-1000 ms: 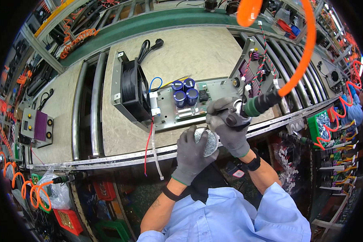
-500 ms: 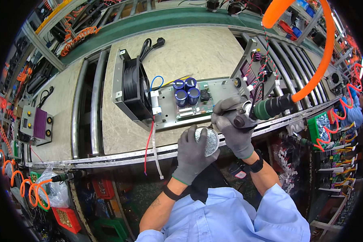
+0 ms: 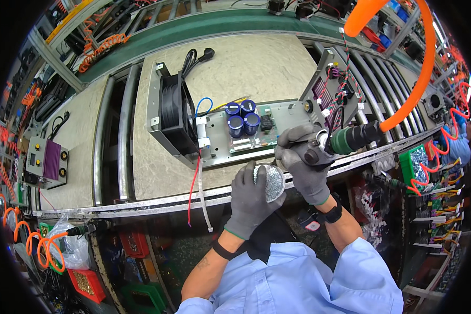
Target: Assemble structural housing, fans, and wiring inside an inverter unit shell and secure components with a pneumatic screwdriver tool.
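Gloved in grey, my left hand grips a small round cup filled with tiny silvery screws, held just off the bench's front edge. My right hand, in a matching glove, is wrapped round a dark air screwdriver with a green and black hose fitting. The tip of the tool is hidden. Behind both hands lies an open metal chassis. It carries a circuit board with several blue capacitors, a black fan on the left, and a wired end panel on the right.
An orange air hose arches down on the right. Red and white leads hang over the bench edge. Metal rollers flank the work board. A second purple-finned unit stands left; a green screw bin sits right.
My left hand's fingers have shifted slightly on the cup, showing more of the screws. My right hand stays nearly still with the screwdriver.
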Demonstrator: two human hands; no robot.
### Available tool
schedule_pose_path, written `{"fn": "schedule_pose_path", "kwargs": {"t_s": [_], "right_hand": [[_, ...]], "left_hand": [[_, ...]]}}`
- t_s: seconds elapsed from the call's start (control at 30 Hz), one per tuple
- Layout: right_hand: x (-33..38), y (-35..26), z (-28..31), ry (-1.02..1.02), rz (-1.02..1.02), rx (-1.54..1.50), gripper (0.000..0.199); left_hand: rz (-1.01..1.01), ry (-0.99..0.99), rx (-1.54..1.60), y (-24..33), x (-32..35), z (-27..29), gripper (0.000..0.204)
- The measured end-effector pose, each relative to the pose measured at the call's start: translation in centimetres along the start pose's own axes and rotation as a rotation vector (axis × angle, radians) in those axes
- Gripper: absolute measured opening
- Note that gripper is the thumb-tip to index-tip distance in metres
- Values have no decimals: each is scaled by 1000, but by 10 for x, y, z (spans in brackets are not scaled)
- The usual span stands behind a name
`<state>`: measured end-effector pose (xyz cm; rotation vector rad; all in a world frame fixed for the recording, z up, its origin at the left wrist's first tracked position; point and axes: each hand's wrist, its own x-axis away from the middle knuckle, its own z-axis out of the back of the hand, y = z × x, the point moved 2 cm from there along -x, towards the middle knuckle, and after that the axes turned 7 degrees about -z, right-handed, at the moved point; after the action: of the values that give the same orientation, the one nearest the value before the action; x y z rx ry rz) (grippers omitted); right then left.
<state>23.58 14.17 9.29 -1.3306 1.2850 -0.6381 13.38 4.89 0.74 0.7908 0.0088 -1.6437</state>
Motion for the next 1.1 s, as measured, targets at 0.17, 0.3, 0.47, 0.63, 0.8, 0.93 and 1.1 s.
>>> {"fn": "schedule_pose_path", "kwargs": {"t_s": [0.17, 0.3, 0.47, 0.63, 0.8, 0.93, 1.1], "right_hand": [[5, 11, 2, 0, -122, 21, 27], [6, 23, -2, -84, 53, 204, 29], [4, 31, -3, -122, 42, 349, 28], [-6, 32, -6, -32, -4, 80, 30], [-10, 11, -9, 24, -12, 87, 27], [-30, -12, -6, 85, 59, -82, 19], [-63, -17, 3, 124, 29, 34, 17]], "left_hand": [[-2, 13, 4, -2, 1, -1, 81], [-2, -2, 22, -2, 0, 0, 80], [-14, 5, 13, -3, 0, -1, 78], [-22, 13, 1, -3, 1, -1, 78], [-23, 14, 25, -3, 0, 3, 75], [1, -38, 23, -3, 1, 4, 77], [-7, -25, 7, -2, 1, 3, 79]]}}
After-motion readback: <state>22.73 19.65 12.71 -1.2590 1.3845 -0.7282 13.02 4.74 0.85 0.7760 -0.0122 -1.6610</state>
